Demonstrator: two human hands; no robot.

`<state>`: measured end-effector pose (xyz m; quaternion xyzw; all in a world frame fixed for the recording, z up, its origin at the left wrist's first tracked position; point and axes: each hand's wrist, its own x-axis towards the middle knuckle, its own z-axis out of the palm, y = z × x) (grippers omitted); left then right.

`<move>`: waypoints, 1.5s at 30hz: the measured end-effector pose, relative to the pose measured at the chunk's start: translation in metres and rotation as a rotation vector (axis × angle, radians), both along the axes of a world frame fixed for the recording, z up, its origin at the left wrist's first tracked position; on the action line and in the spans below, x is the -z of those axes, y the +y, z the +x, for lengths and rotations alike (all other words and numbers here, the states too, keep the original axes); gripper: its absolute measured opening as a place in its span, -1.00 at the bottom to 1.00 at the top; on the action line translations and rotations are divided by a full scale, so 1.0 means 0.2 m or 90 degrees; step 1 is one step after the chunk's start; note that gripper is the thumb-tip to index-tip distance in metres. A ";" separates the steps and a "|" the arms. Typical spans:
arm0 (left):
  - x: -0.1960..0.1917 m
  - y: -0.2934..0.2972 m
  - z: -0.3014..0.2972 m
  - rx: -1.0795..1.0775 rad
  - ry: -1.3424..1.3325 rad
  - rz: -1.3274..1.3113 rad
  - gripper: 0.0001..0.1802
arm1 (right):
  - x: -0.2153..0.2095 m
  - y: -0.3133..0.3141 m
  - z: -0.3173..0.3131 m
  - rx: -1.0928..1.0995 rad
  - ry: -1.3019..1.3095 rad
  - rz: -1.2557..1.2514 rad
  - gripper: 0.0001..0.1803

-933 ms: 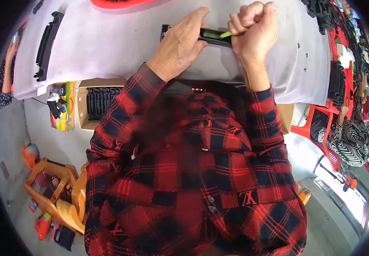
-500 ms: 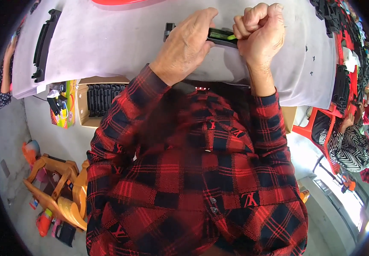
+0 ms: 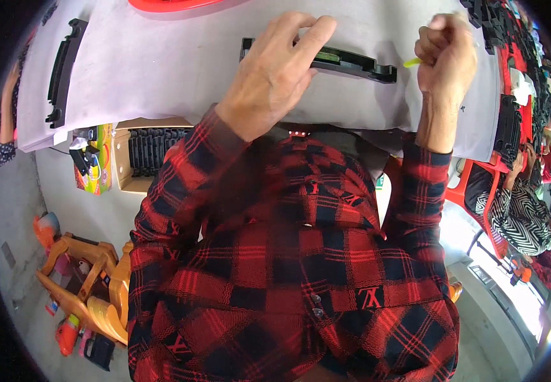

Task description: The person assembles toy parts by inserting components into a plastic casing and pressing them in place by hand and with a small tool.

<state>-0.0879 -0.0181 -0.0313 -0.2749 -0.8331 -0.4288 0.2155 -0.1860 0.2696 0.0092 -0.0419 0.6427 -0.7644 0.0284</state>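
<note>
My left hand [image 3: 269, 76] is closed around the left part of a long black plastic strip [image 3: 368, 69] with raised ends. Its index finger lies above the strip and its thumb below. A green stripe shows inside the strip's channel, just right of those fingers. Off to the right, apart from the strip, my right hand [image 3: 449, 60] is curled in a fist and slightly blurred. The tip of a thin yellow-green tool [image 3: 411, 62] sticks out of it to the left; its kind is hidden by the fingers.
Another black strip [image 3: 65, 73] lies at the table's left end. A red tray [image 3: 177, 6] sits at the far edge. Black parts [image 3: 508, 130] lie on the right. Below the table are a cardboard box [image 3: 124, 173] of black strips and a wooden chair [image 3: 75, 280]. A person sits at right.
My right hand has moved right, away from the strip, carrying the yellow-green tool. The strip's right end now shows. My left hand still holds the strip.
</note>
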 end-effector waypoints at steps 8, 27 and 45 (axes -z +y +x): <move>0.00 -0.15 0.04 -0.164 0.025 -0.054 -0.41 | 0.17 -0.24 0.02 0.062 0.179 0.621 -0.84; 0.08 -0.26 0.08 -0.309 -0.281 0.507 -0.61 | -0.06 -1.01 -0.16 -0.290 0.292 0.494 -0.84; 0.13 -0.24 0.03 -0.312 -0.207 0.461 -0.75 | 0.20 -1.31 -0.52 -0.184 0.373 0.539 -0.76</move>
